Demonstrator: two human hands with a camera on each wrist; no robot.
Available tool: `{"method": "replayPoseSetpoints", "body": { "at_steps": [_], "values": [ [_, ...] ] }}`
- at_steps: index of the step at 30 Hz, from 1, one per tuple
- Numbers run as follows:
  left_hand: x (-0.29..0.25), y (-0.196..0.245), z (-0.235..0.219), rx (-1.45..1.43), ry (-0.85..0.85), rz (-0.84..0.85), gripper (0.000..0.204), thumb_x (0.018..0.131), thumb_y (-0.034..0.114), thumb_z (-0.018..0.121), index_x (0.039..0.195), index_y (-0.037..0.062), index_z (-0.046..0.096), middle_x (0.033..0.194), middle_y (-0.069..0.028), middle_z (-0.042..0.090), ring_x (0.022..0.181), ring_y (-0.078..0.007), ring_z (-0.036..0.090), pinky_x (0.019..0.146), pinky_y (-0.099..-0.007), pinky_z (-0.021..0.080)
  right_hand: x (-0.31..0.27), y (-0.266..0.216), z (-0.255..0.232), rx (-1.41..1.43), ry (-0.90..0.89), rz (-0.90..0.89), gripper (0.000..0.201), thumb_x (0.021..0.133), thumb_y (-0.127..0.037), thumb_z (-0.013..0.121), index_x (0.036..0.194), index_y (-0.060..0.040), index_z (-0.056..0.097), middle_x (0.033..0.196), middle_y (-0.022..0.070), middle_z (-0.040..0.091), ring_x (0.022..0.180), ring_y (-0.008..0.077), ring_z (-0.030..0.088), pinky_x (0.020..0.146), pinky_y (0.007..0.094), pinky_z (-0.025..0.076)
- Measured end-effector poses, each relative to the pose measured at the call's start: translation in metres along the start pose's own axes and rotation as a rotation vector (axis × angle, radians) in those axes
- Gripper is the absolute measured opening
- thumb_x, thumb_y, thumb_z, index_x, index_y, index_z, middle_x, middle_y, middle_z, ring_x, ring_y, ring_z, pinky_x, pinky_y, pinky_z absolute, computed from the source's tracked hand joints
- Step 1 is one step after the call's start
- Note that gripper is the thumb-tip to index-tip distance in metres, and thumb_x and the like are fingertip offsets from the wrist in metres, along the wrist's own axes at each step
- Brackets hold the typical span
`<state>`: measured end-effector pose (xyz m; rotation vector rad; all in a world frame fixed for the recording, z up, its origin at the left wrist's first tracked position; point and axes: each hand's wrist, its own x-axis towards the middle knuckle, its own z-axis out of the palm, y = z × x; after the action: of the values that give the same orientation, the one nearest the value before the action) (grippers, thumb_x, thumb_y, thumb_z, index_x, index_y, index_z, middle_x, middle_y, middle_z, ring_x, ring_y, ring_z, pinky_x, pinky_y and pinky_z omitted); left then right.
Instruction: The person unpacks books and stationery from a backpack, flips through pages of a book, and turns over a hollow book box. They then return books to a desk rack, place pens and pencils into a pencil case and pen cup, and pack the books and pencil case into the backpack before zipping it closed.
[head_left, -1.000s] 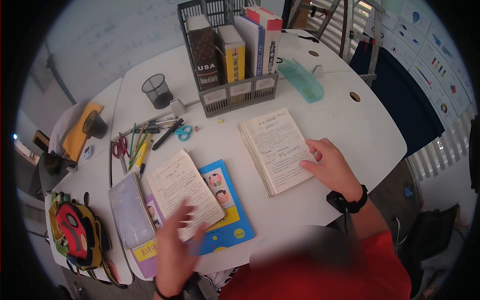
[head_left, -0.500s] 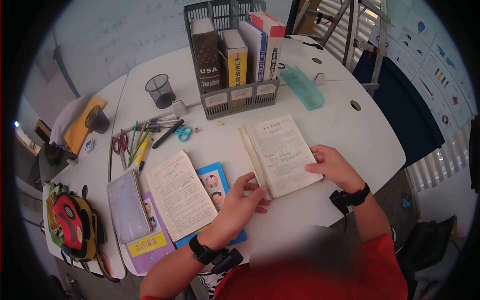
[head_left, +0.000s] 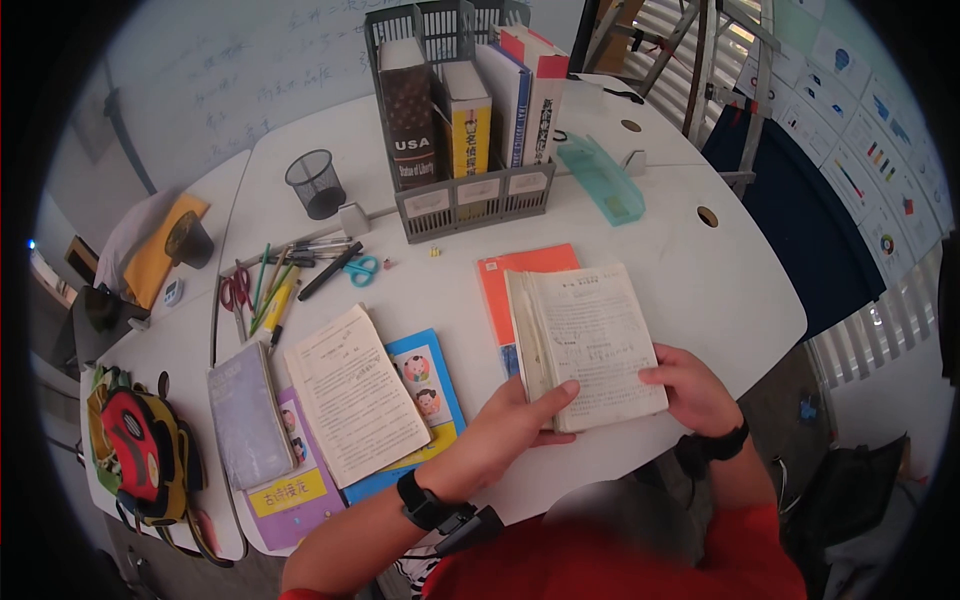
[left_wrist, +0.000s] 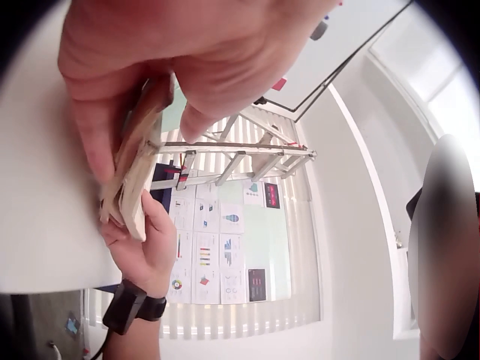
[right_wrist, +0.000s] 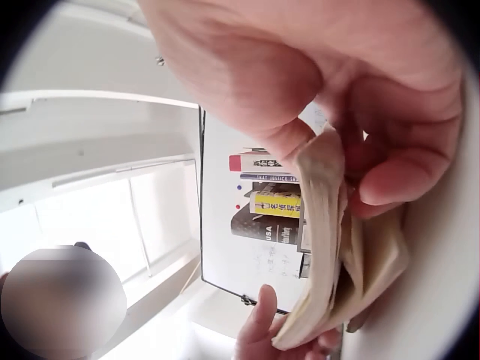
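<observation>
Above the white table, worn open book gripped at its lower corners by left hand and right hand, orange-covered book partly beneath it.

At the far side, the brown book reads "USA" and "Statue of Liberty". To its right, spines show "名侦探" on the yellow one, "JUSTICE" on the blue one and "新企业文化" on the red-and-white one. Near left, the purple book reads "古诗接", its last character unclear.
</observation>
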<state>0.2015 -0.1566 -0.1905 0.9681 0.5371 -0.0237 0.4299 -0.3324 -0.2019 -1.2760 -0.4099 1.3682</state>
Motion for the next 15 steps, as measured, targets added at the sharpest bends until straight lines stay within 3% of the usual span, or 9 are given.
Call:
{"method": "replayPoseSetpoints", "body": {
  "at_steps": [3, 5, 6, 7, 8, 10, 11, 12, 15],
  "values": [
    [-0.003, -0.009, 0.007, -0.02, -0.008, -0.006, 0.057, 0.112, 0.031, 0.056, 0.156, -0.0017, 0.038, 0.141, -0.0163, 0.062, 0.117, -0.0244, 0.07, 0.101, -0.0371, 0.061, -0.019, 0.004, 0.0, -0.09, 0.072, -0.021, 0.048, 0.099, -0.003, 0.06, 0.145, 0.0082, 0.054, 0.14, 0.0157, 0.066, 0.124, 0.0227, 0.067, 0.105, 0.0362, 0.054],
    [-0.008, -0.009, 0.011, -0.046, -0.017, -0.012, 0.054, 0.113, 0.029, 0.053, 0.156, -0.0012, 0.038, 0.142, -0.0172, 0.061, 0.117, -0.0254, 0.07, 0.1, -0.0376, 0.061, -0.028, 0.008, -0.008, -0.237, 0.125, -0.045, 0.044, 0.1, -0.004, 0.06, 0.142, 0.0075, 0.057, 0.131, 0.0143, 0.07, 0.113, 0.0211, 0.071, 0.092, 0.0336, 0.059],
    [-0.012, -0.009, 0.013, -0.069, -0.025, -0.018, 0.051, 0.114, 0.027, 0.051, 0.155, -0.0007, 0.038, 0.143, -0.0182, 0.061, 0.118, -0.0264, 0.07, 0.099, -0.0382, 0.061, -0.032, 0.007, -0.009, -0.238, 0.128, -0.043, 0.044, 0.1, -0.004, 0.06, 0.142, 0.0075, 0.057, 0.131, 0.0143, 0.07, 0.113, 0.0211, 0.071, 0.092, 0.0336, 0.059],
    [-0.017, -0.011, 0.013, -0.071, -0.027, -0.021, 0.051, 0.114, 0.027, 0.051, 0.155, -0.0007, 0.038, 0.143, -0.0182, 0.061, 0.118, -0.0264, 0.07, 0.099, -0.0382, 0.061, -0.036, 0.005, -0.008, -0.252, 0.149, -0.05, 0.041, 0.101, -0.005, 0.06, 0.14, 0.0069, 0.059, 0.125, 0.0141, 0.072, 0.104, 0.0209, 0.073, 0.082, 0.0316, 0.06],
    [-0.023, -0.013, 0.013, -0.091, -0.004, 0.039, 0.05, 0.114, 0.026, 0.051, 0.154, -0.0014, 0.039, 0.141, -0.019, 0.062, 0.115, -0.0275, 0.071, 0.097, -0.0388, 0.062, -0.039, 0.003, -0.009, -0.267, 0.168, -0.058, 0.038, 0.101, -0.006, 0.06, 0.138, 0.0064, 0.06, 0.119, 0.014, 0.074, 0.094, 0.0207, 0.075, 0.073, 0.0296, 0.06],
    [-0.042, -0.005, 0.008, -0.111, 0.018, 0.099, 0.049, 0.114, 0.025, 0.051, 0.153, -0.0022, 0.04, 0.139, -0.0198, 0.064, 0.113, -0.0286, 0.072, 0.095, -0.0394, 0.063, -0.043, 0.005, -0.017, -0.265, 0.193, -0.105, 0.037, 0.102, -0.006, 0.059, 0.137, 0.0059, 0.061, 0.114, 0.0137, 0.075, 0.086, 0.02, 0.074, 0.065, 0.0282, 0.057],
    [-0.06, 0.004, 0.0, -0.087, 0.042, 0.104, 0.049, 0.114, 0.022, 0.05, 0.154, -0.0025, 0.038, 0.138, -0.019, 0.064, 0.112, -0.0278, 0.072, 0.095, -0.039, 0.063, -0.044, 0.005, -0.022, -0.261, 0.214, -0.148, 0.035, 0.102, -0.007, 0.057, 0.135, 0.0054, 0.061, 0.109, 0.0133, 0.076, 0.078, 0.0193, 0.073, 0.057, 0.0269, 0.054],
    [-0.076, 0.01, -0.012, -0.063, 0.075, 0.106, 0.049, 0.113, 0.018, 0.05, 0.155, -0.0029, 0.037, 0.137, -0.0182, 0.065, 0.112, -0.0269, 0.072, 0.095, -0.0386, 0.063, -0.044, 0.003, -0.022, -0.255, 0.204, -0.142, 0.035, 0.102, -0.007, 0.057, 0.135, 0.0054, 0.061, 0.109, 0.0133, 0.076, 0.078, 0.0193, 0.073, 0.057, 0.0269, 0.054],
    [-0.138, 0.006, -0.049, -0.147, 0.359, 0.405, 0.046, 0.108, 0.016, 0.056, 0.147, -0.0064, 0.046, 0.121, -0.0222, 0.071, 0.096, -0.0331, 0.075, 0.078, -0.0397, 0.064, -0.044, -0.001, -0.014, -0.202, 0.236, -0.219, 0.036, 0.103, -0.011, 0.056, 0.135, 0.0053, 0.061, 0.105, 0.0138, 0.076, 0.075, 0.0193, 0.073, 0.057, 0.0266, 0.052]
  ]
}}
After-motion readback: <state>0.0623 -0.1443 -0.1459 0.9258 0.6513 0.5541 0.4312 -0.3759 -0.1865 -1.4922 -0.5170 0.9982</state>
